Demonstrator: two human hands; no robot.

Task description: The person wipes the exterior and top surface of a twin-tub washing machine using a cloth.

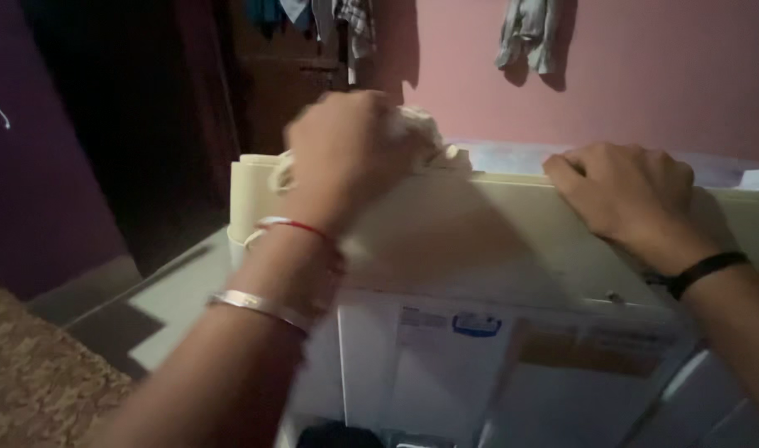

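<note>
My left hand (346, 145) is closed around a bunched white cloth (417, 129), pressing it on the top edge of the raised lid (479, 241) of a washing machine (446, 365). Fingers are curled over the wad, a bit blurred, so I can't tell the exact grip. My right hand (632, 195) lies flat-ish with fingers bent over the same top edge further right, knuckles up, steadying the lid and not pinching anything

The cloth sits right at the lid's upper rim, near the pink wall (645, 75). It looks soft, light and crumpled, with no stiffness; I judge it will squash and slide easily on the smooth surface, so best held as a wad in the palm. The lid looks like hard cream plastic: rigid, flat, smooth, likely a bit slippery, thin along its edge. The edge is the natural place to hold, as the right hand does

The machine body below is white, glossy, boxy, with stickers on it. A thin metal bangle (259, 305) and red thread are on my left wrist, a dark band (707, 270) on my right. Grey clothes (529, 33) hang limp on the wall above. A patterned brown fabric (31, 382) sits lower left, with a rough-looking texture
</note>
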